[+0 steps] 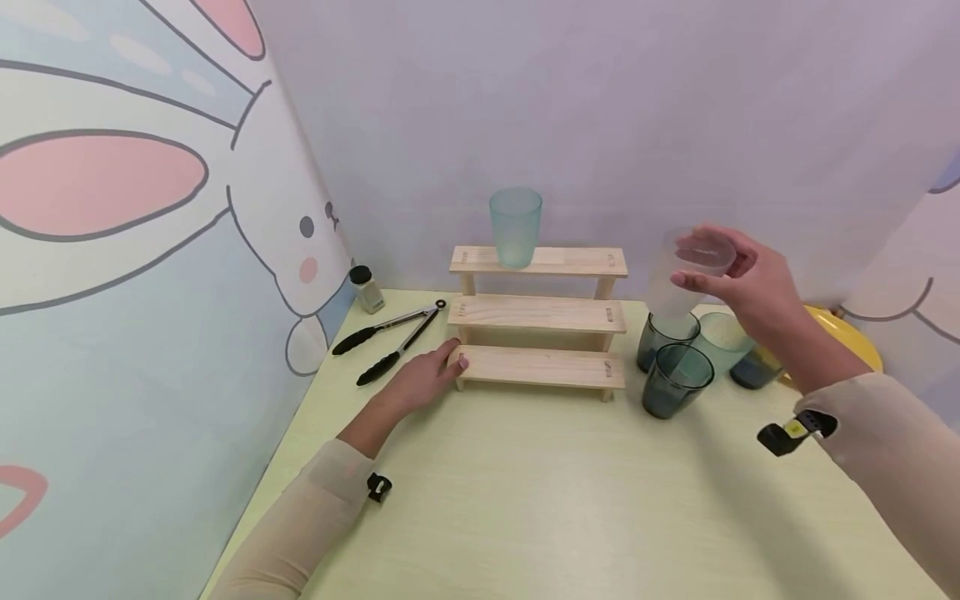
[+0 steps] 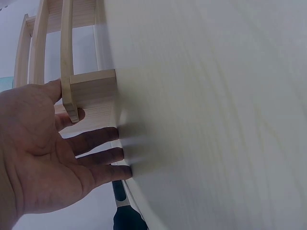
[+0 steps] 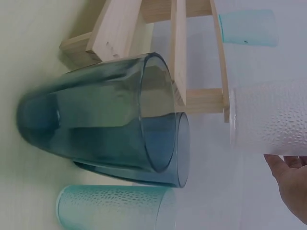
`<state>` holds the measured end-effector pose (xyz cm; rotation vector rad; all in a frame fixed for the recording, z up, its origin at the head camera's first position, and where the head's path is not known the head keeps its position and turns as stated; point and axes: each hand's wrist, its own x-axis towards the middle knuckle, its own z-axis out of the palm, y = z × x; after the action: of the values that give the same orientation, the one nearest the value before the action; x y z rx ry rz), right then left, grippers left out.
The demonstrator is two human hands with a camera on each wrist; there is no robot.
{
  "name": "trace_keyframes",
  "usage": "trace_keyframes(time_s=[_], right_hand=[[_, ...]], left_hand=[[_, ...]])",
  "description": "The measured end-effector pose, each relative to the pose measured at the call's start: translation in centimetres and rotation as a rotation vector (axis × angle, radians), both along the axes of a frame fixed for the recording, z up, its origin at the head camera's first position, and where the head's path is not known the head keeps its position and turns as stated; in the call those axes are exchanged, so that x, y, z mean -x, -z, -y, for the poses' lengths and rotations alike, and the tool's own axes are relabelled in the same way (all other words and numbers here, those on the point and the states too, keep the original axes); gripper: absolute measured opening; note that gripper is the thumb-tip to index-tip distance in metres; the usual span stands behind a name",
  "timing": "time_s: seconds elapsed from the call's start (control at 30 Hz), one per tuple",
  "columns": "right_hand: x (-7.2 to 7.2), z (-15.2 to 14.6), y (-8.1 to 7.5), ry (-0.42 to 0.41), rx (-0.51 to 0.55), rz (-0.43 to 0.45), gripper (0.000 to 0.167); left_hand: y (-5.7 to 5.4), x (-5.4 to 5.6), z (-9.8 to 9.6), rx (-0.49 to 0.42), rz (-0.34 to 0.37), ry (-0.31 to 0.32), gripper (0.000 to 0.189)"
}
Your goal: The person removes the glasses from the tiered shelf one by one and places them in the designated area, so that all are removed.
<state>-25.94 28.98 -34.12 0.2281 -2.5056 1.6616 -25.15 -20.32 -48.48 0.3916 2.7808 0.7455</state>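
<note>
My left hand (image 1: 420,379) pinches the left end of the lowest board of a three-step wooden rack (image 1: 536,367), thumb and index finger on opposite faces. In the left wrist view the other fingers (image 2: 98,141) spread toward the tabletop. A clear textured plastic cup (image 1: 671,287) is held up in my right hand (image 1: 757,279), to the right of the rack and above two dark blue-grey glasses (image 1: 678,379). In the right wrist view the clear cup (image 3: 271,120) shows its pebbled side. One light teal cup (image 1: 516,227) stands on the top board.
Behind the dark glasses stands another teal cup (image 1: 723,337). Farther right are a dark-bottomed glass (image 1: 753,371) and a yellow plate (image 1: 851,337). Left of the rack lie black-tipped tongs (image 1: 397,329) and a black-lidded jar (image 1: 367,292). A rabbit-printed wall borders the table's left side.
</note>
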Motion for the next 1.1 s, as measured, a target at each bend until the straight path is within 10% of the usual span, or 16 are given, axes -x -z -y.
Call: trace_keyframes(time_s=[1.1], right_hand=[[-6.3, -7.3, 3.8, 0.067, -0.234, 0.022, 0.063]], left_hand=[[0.1, 0.1, 0.1, 0.009, -0.007, 0.0, 0.075]])
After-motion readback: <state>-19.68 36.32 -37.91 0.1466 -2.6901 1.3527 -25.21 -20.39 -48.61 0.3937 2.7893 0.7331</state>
